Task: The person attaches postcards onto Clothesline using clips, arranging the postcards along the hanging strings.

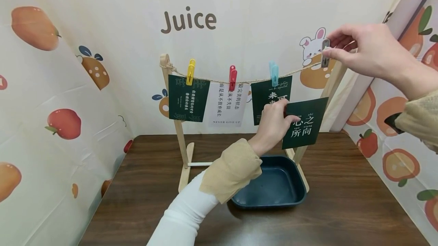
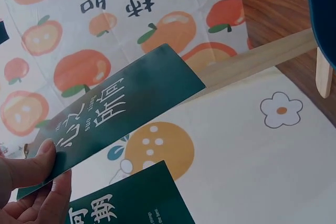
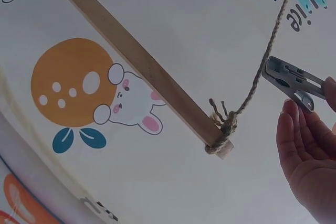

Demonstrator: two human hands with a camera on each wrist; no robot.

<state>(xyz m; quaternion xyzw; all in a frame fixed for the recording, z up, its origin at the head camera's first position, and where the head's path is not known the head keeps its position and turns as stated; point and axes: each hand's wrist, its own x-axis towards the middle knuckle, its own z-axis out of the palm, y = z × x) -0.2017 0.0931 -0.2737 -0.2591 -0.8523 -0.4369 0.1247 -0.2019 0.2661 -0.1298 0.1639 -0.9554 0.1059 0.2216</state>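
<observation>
My left hand (image 1: 272, 124) pinches a dark green card (image 1: 305, 123) with white lettering by its left edge, thumb in front. The card is tilted and hangs below the rope, apart from it. Up at the rope's right end, my right hand (image 1: 369, 50) pinches a grey clothespin (image 1: 325, 53) between thumb and fingers. In the right wrist view the tip of that clothespin (image 3: 289, 74) meets the twine rope (image 3: 270, 40); whether it grips the rope I cannot tell. Behind my left hand, another green card (image 1: 260, 105) hangs from a blue clothespin (image 1: 274, 73), partly hidden.
A yellow clothespin (image 1: 191, 72) holds a green card (image 1: 188, 103), and a red clothespin (image 1: 232, 78) holds a white card (image 1: 226, 109). The rope spans a wooden frame (image 1: 180, 139). Below my left forearm, a dark blue basin (image 1: 270, 202) stands on the wooden table (image 1: 137, 200).
</observation>
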